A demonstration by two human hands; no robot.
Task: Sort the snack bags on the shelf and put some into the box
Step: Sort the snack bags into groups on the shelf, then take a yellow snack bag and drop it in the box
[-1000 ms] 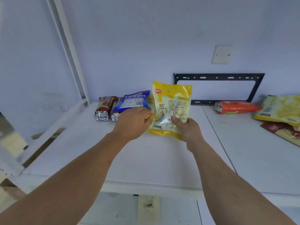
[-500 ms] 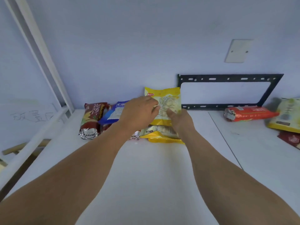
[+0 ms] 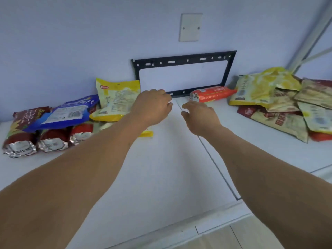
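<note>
White shelf [image 3: 161,177] carries everything: a heap of yellow and tan bags [image 3: 280,103] at right, a blue bag [image 3: 66,112] over red bags [image 3: 34,141] at left. Between them, a yellow bag [image 3: 116,99] leans upright against the wall, just left of the left hand [image 3: 152,106]; an orange bag [image 3: 212,93] lies crosswise just beyond the right hand [image 3: 199,114]. Both hands reach forward, apart, fingers loosely bent, holding nothing.
</note>
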